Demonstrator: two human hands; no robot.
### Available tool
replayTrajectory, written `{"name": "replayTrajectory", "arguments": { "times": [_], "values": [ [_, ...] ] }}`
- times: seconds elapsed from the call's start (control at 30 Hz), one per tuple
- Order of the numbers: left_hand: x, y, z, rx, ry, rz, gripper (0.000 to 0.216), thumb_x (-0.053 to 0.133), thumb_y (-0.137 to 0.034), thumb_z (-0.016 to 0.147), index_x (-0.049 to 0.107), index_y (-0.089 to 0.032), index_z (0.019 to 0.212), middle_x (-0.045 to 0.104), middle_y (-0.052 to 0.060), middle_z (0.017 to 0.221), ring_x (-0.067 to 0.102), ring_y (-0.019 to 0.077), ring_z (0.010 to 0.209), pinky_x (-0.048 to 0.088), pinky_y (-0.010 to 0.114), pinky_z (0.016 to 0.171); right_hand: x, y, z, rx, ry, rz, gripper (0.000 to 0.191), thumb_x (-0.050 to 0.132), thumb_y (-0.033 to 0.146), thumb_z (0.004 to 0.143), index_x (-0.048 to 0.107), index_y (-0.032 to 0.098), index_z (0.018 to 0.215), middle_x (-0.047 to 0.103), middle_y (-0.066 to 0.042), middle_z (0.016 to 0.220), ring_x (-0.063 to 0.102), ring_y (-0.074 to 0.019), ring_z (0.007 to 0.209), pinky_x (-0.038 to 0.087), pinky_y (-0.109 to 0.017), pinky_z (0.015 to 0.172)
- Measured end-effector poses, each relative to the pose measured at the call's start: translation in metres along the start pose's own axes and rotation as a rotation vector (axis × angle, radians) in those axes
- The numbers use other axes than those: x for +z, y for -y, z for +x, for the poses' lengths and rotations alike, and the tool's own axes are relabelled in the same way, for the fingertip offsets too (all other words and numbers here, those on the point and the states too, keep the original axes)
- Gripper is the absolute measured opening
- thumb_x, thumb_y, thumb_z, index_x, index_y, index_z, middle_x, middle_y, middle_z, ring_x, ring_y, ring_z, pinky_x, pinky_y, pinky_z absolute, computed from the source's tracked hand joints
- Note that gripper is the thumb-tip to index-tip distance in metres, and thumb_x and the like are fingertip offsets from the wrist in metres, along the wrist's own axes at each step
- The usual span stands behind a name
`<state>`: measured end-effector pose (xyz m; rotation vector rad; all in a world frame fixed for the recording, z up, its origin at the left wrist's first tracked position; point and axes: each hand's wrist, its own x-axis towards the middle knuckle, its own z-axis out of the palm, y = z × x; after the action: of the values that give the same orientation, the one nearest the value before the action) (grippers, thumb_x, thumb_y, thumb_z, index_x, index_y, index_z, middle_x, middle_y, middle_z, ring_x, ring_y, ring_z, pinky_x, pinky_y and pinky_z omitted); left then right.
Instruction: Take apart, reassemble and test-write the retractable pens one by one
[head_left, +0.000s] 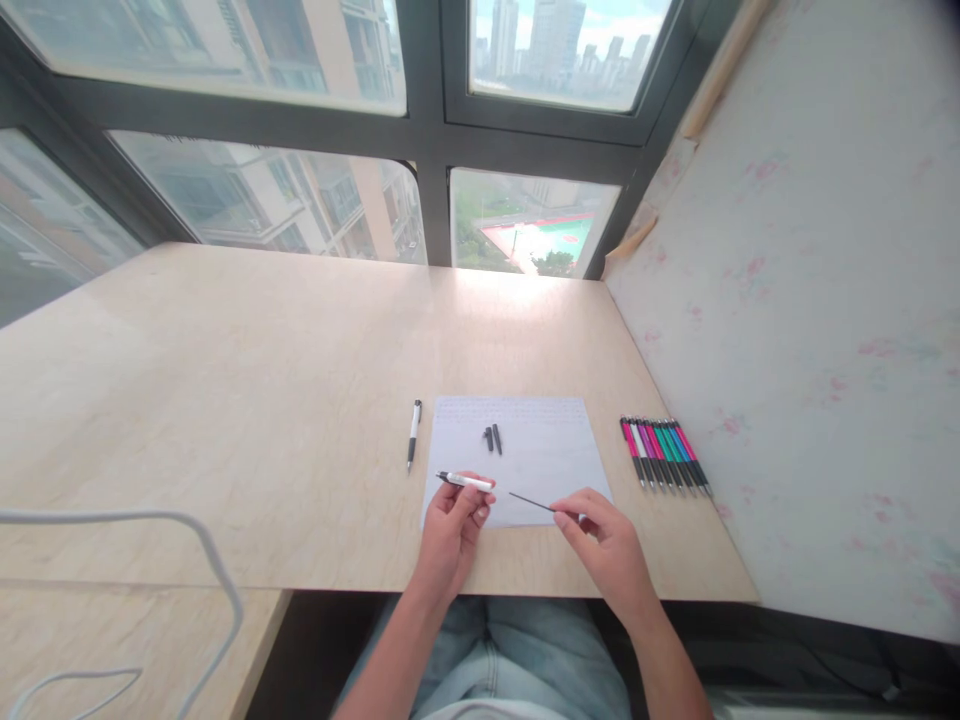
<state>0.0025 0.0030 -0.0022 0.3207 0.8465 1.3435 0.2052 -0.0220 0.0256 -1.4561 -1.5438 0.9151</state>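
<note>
My left hand [454,525] is closed around a white pen barrel [465,481] with a dark tip, held level over the near edge of a sheet of paper [544,460]. My right hand [604,535] pinches the end of a thin dark refill [531,502], which points left toward the barrel with a small gap between them. Two small black pen parts [493,438] lie on the paper, beyond my hands.
A whole white and black pen [413,433] lies left of the paper. Several coloured pens [664,453] lie in a row at the right, near the wall. A white cable [187,560] loops at the near left. Windows stand beyond the wooden desk [225,400].
</note>
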Motion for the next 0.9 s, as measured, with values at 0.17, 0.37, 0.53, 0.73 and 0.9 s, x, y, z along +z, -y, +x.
{"name": "replayTrajectory", "arguments": {
  "times": [0.17, 0.37, 0.53, 0.73, 0.9],
  "values": [
    [0.000, 0.000, -0.004, 0.030, 0.000, 0.057, 0.023, 0.077, -0.027, 0.074, 0.068, -0.014, 0.091, 0.070, 0.008, 0.090, 0.062, 0.0116, 0.072, 0.047, 0.020, 0.062, 0.008, 0.006, 0.002, -0.045, -0.008, -0.007, 0.017, 0.059, 0.031, 0.089, 0.072, 0.022, 0.086, 0.064, -0.005, 0.080, 0.059, -0.0175, 0.071, 0.048, -0.027, 0.059],
    [0.005, 0.003, -0.011, -0.009, 0.047, 0.101, 0.021, 0.076, -0.026, 0.075, 0.068, -0.014, 0.091, 0.070, 0.008, 0.091, 0.062, 0.0122, 0.073, 0.048, 0.022, 0.066, 0.019, 0.016, 0.008, -0.059, -0.008, -0.010, 0.010, 0.060, 0.025, 0.087, 0.069, 0.021, 0.086, 0.064, -0.003, 0.079, 0.058, -0.0158, 0.069, 0.046, -0.025, 0.057],
    [0.003, 0.005, -0.012, -0.024, 0.047, 0.081, 0.018, 0.074, -0.025, 0.078, 0.068, -0.014, 0.091, 0.070, 0.008, 0.091, 0.062, 0.0116, 0.074, 0.047, 0.020, 0.065, 0.022, 0.022, 0.013, -0.065, -0.016, -0.035, 0.012, 0.061, 0.023, 0.086, 0.064, 0.020, 0.075, 0.063, -0.002, 0.074, 0.056, -0.0149, 0.065, 0.043, -0.025, 0.057],
    [0.003, 0.003, -0.011, -0.027, 0.050, 0.054, 0.016, 0.074, -0.024, 0.078, 0.068, -0.014, 0.089, 0.070, 0.007, 0.089, 0.063, 0.0114, 0.072, 0.048, 0.020, 0.064, 0.027, 0.026, 0.015, -0.082, -0.041, -0.064, 0.017, 0.062, 0.025, 0.087, 0.060, 0.019, 0.070, 0.059, 0.000, 0.067, 0.050, -0.0129, 0.059, 0.040, -0.025, 0.056],
    [-0.001, 0.005, -0.008, -0.016, 0.041, 0.080, 0.017, 0.075, -0.023, 0.078, 0.068, -0.014, 0.091, 0.070, 0.007, 0.089, 0.064, 0.0118, 0.075, 0.048, 0.020, 0.067, 0.031, 0.028, 0.018, -0.138, -0.052, -0.107, 0.023, 0.061, 0.024, 0.088, 0.057, 0.019, 0.066, 0.053, 0.002, 0.063, 0.048, -0.0123, 0.058, 0.038, -0.025, 0.056]
  ]
}}
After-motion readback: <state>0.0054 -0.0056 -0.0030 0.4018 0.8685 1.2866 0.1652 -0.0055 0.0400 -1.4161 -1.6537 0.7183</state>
